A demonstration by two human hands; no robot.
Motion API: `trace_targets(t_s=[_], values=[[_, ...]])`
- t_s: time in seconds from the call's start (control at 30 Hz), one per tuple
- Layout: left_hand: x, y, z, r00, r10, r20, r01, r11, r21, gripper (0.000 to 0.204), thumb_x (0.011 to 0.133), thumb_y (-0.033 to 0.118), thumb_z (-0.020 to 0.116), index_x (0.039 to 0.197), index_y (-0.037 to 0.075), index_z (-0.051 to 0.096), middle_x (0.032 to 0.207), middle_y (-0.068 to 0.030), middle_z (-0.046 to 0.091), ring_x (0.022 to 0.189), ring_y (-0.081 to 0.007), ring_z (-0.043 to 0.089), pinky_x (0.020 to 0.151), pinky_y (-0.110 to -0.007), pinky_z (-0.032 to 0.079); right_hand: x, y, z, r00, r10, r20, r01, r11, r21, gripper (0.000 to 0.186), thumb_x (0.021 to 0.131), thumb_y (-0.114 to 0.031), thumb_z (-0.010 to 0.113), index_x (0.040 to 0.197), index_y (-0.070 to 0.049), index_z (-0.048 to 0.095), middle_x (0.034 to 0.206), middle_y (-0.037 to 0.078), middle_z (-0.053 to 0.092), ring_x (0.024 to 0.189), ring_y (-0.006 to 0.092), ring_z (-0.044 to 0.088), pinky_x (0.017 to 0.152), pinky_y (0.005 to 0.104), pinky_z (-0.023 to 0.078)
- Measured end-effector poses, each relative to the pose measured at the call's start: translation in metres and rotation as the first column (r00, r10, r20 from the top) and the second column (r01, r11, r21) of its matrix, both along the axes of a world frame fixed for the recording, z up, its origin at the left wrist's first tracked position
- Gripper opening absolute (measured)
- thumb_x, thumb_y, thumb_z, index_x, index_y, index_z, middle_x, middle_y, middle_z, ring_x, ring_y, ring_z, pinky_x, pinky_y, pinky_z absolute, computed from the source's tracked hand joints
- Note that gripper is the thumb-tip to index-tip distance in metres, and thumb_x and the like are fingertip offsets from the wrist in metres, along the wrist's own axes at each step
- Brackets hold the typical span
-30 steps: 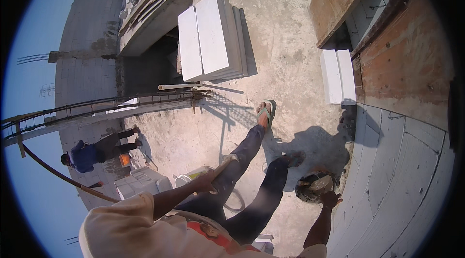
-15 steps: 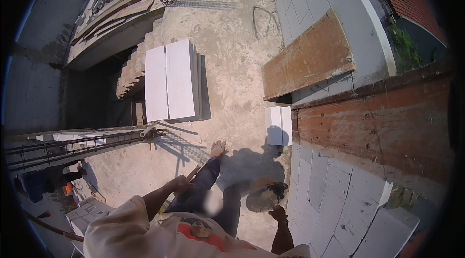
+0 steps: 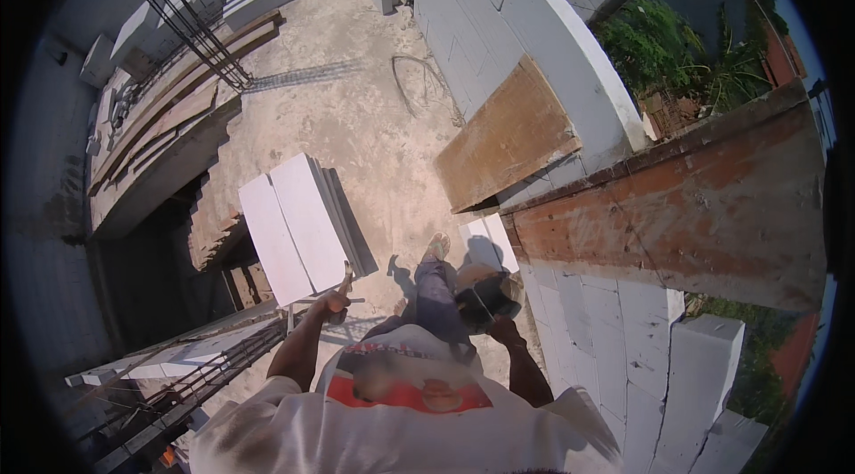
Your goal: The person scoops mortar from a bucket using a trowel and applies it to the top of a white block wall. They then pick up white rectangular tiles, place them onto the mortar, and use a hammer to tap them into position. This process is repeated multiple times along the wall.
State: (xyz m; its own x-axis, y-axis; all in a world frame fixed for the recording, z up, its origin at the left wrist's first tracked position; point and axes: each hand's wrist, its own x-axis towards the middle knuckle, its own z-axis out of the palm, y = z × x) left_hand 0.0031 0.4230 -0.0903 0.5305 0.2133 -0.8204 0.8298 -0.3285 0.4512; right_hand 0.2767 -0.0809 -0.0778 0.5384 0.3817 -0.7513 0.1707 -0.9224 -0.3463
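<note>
My left hand is closed around a light-brown stick-like tool, its end pointing up beside a stack of white blocks. Its far end is too small to make out. My right hand is closed on the thin handle of a dark bucket, which hangs to the right of my legs. What the bucket holds is unclear. My foot is stepping forward on the concrete floor.
A brown board leans against the white block wall on the right. Smaller white blocks lie below it. To the left are a dark stair opening and upright steel bars. A wire loop lies ahead.
I have moved forward and the view has turned. The bucket has come up off the floor in my right hand. My left hand has moved beside the block stack, still holding the tool.
</note>
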Motion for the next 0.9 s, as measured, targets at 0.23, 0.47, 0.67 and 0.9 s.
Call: trace_targets(t_s=[0.23,0.47,0.67,0.9], values=[[0.107,0.082,0.022,0.851,0.351,-0.390,-0.443,0.880,-0.173,0.027,0.088,0.027,0.078,0.095,0.002,0.072,0.081,-0.0083,0.069,0.064,-0.0192,0.065,0.057,-0.040,0.050,0.063,0.067,-0.079,0.995,-0.099,-0.026,0.102,0.986,0.134,0.040,0.089,-0.042,0.063,0.099,-0.004,0.073,0.094,0.024,0.073,0.102,0.0426,0.070,0.091,0.0524,0.052],[0.219,0.172,0.008,0.935,0.036,-0.352,-0.053,0.998,-0.039,0.047,0.090,0.045,0.070,0.110,0.003,0.073,0.098,-0.0139,0.073,0.086,-0.0254,0.069,0.076,-0.043,0.054,0.142,0.143,-0.057,0.972,-0.222,-0.075,0.228,0.968,0.099,0.040,0.090,-0.042,0.063,0.102,-0.005,0.073,0.098,0.024,0.073,0.103,0.0423,0.069,0.094,0.0533,0.050],[0.330,0.266,-0.011,0.883,-0.311,-0.351,0.349,0.936,0.046,0.062,0.093,0.059,0.059,0.119,0.005,0.073,0.111,-0.0223,0.074,0.102,-0.0321,0.071,0.089,-0.045,0.055,0.115,0.182,-0.045,0.927,-0.369,-0.064,0.373,0.925,0.076,0.041,0.090,-0.043,0.063,0.104,-0.005,0.072,0.102,0.025,0.073,0.105,0.0420,0.069,0.097,0.0540,0.049],[0.549,0.391,-0.025,0.227,-0.970,-0.083,0.971,0.232,-0.055,0.034,0.093,0.031,0.064,0.098,-0.001,0.072,0.087,-0.0192,0.073,0.077,-0.0302,0.074,0.070,-0.043,0.058,0.043,0.298,-0.031,0.728,-0.672,0.136,0.684,0.727,-0.066,0.052,0.093,-0.044,0.061,0.136,-0.013,0.062,0.132,0.024,0.065,0.123,0.0390,0.063,0.109,0.0518,0.045]])
